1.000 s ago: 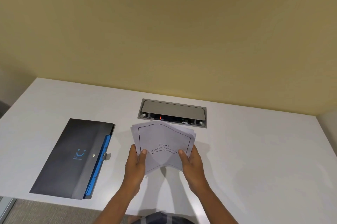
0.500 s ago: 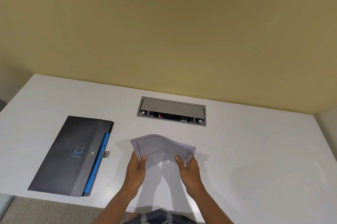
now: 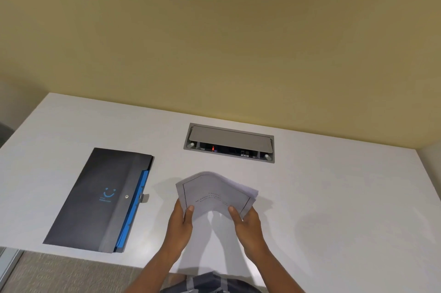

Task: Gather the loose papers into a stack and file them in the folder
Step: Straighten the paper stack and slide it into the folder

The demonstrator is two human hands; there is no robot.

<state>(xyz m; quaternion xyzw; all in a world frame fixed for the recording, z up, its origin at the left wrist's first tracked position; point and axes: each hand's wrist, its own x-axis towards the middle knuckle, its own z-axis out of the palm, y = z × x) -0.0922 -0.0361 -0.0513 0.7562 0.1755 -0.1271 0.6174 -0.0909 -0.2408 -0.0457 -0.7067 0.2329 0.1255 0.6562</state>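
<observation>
Both hands hold one stack of papers (image 3: 216, 193) above the white bench (image 3: 334, 197), near its front edge at the middle. The left hand (image 3: 180, 223) grips the stack's near left corner, and the right hand (image 3: 247, 223) grips the near right corner. On each hand the thumb lies on top of the top sheet, while the fingers are hidden beneath the stack, so each hand is clamped on the papers with the sheets pinched between thumb and fingers. The stack bows upward in the middle, forming a hump between the two hands, and its far edge droops toward the bench at 12 o'clock; whether that edge touches the surface cannot be told. The top sheet carries a thin ruled border and a few lines of print, too blurred to read. The sheet edges on the right side are slightly fanned.

A dark grey folder (image 3: 100, 197) lies flat on the bench at 9 o'clock from the papers, well apart from the hands. It is closed, with a blue smile mark on its cover, blue inner dividers showing along its right edge, and a small tab sticking out toward the papers.

At 12 o'clock from the stack, a grey socket box (image 3: 230, 141) is set into the bench, its lid tipped up.
</observation>
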